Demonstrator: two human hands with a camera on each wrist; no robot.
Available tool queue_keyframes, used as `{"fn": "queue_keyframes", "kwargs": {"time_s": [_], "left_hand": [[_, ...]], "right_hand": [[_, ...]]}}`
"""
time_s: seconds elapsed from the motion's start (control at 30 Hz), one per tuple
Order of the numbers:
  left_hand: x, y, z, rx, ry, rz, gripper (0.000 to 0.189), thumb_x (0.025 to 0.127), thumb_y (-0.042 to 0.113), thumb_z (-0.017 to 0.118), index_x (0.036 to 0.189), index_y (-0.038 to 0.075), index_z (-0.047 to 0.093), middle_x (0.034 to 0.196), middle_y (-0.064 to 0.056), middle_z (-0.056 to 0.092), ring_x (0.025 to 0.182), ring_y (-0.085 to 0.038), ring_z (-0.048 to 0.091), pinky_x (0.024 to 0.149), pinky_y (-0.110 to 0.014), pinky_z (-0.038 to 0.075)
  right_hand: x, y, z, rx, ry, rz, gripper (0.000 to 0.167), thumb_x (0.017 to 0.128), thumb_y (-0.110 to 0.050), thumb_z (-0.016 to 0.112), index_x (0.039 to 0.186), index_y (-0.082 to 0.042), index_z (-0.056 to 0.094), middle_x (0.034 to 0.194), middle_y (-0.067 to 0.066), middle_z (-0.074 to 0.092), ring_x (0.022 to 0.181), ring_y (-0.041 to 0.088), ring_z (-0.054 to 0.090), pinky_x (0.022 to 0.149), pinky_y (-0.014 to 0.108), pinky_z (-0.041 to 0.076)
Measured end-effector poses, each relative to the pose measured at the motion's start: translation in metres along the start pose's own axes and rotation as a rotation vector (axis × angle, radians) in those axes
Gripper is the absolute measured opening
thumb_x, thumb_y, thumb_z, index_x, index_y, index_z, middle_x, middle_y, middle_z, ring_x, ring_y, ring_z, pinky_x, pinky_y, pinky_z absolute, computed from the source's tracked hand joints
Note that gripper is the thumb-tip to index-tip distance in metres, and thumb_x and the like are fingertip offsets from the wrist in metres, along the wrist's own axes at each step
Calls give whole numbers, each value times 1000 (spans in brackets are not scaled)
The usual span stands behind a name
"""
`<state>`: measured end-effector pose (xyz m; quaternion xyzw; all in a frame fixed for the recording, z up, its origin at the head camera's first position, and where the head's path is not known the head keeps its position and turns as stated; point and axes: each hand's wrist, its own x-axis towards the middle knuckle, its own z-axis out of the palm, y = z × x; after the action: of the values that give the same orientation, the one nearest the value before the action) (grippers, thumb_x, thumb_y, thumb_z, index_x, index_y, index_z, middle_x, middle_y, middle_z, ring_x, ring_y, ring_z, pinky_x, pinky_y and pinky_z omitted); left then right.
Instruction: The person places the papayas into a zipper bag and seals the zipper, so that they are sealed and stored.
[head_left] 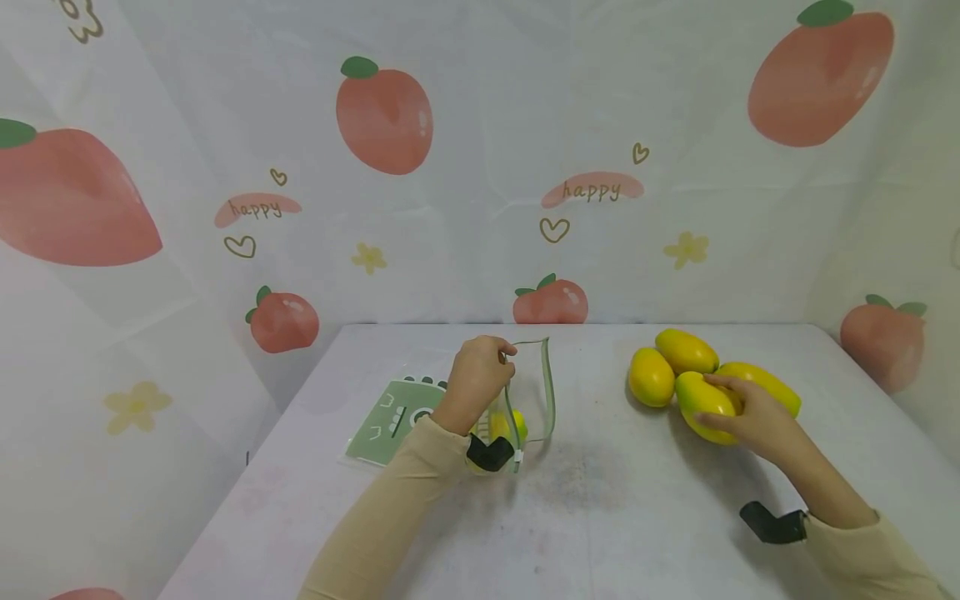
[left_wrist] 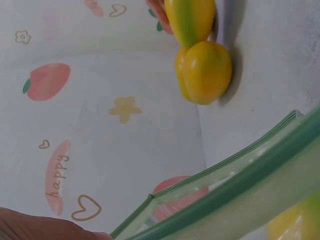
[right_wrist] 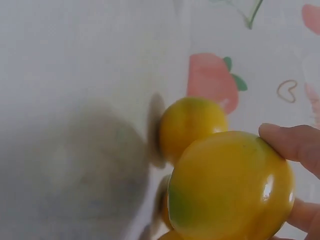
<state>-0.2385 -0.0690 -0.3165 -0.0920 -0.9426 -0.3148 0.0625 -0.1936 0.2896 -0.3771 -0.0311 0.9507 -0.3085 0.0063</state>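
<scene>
My left hand [head_left: 476, 379] pinches the upper rim of a clear zip bag [head_left: 551, 392] with green zip strips, which stands with its mouth spread toward the right. Inside the bag lies a yellow mango [head_left: 501, 427], partly hidden by the wrist and strap. Over on the right, my right hand [head_left: 757, 421] grips a yellow-green mango [head_left: 699, 402] between thumb and fingers. In the right wrist view this mango [right_wrist: 230, 185] fills the grasp. Right behind it sit a rounder mango [head_left: 651, 377], a second mango [head_left: 686, 350] and a long one [head_left: 761, 385].
A flat green cartoon-face bag [head_left: 390, 417] lies on the white table [head_left: 585, 533], left of the left hand. A fruit-printed cloth [head_left: 480, 233] hangs behind the table's back edge. Stretches of tabletop lie between the zip bag and the mangoes.
</scene>
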Motion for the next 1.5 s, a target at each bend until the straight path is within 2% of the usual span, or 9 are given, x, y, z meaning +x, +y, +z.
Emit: {"fn": "queue_keyframes", "kwargs": {"time_s": [0.23,0.4,0.53,0.63,0.83,1.03,1.23,1.5], "left_hand": [[-1,0,-1,-9,4,8,28,84,-2,57,104,7,75,75,-3,63,56,-13,47,50,-22,35],[-1,0,-1,-20,-3,0,28,84,-2,57,105,6,75,74,-3,62,54,-12,45,48,-22,34],[-1,0,-2,-8,1,0,28,84,-1,58,104,7,75,75,-3,63,56,-12,47,50,-22,35],[0,1,-2,5,2,-5,27,84,0,59,104,7,75,76,-3,64,58,-13,49,51,-22,37],[1,1,-1,10,-6,-20,26,85,1,60,105,7,75,78,-3,64,61,-14,51,52,-22,39],[0,1,-1,0,-6,-13,27,84,-1,59,105,7,75,77,-3,63,58,-13,47,51,-22,37],[0,2,-2,10,0,-5,27,84,0,59,104,7,75,76,-3,62,59,-13,47,51,-22,37],[0,1,0,6,2,1,28,83,-1,59,104,7,75,72,-2,59,55,-12,43,49,-21,34]], "right_hand": [[-7,-18,-3,25,19,-43,77,88,-39,69,141,9,40,138,40,36,117,52,41,94,69,34],[-13,-32,-1,14,67,-95,74,86,-36,71,140,7,43,132,37,45,108,46,48,90,63,41],[-16,-44,2,20,119,-162,70,85,-31,74,137,7,47,128,34,50,101,39,52,85,54,47],[-18,-52,6,40,144,-200,68,84,-27,75,136,6,48,129,31,50,103,38,52,84,52,48],[-21,-66,20,83,123,-204,68,83,-29,76,137,0,48,137,28,45,121,47,44,93,63,42],[-21,-78,34,96,105,-237,65,80,-29,78,135,-5,52,135,23,50,113,37,50,88,52,46],[-17,-90,46,126,94,-312,61,79,-22,79,133,-6,55,135,21,53,124,41,47,100,60,38],[-9,-111,69,193,93,-413,56,76,-11,81,126,-2,59,132,20,55,124,40,49,104,57,37]]}}
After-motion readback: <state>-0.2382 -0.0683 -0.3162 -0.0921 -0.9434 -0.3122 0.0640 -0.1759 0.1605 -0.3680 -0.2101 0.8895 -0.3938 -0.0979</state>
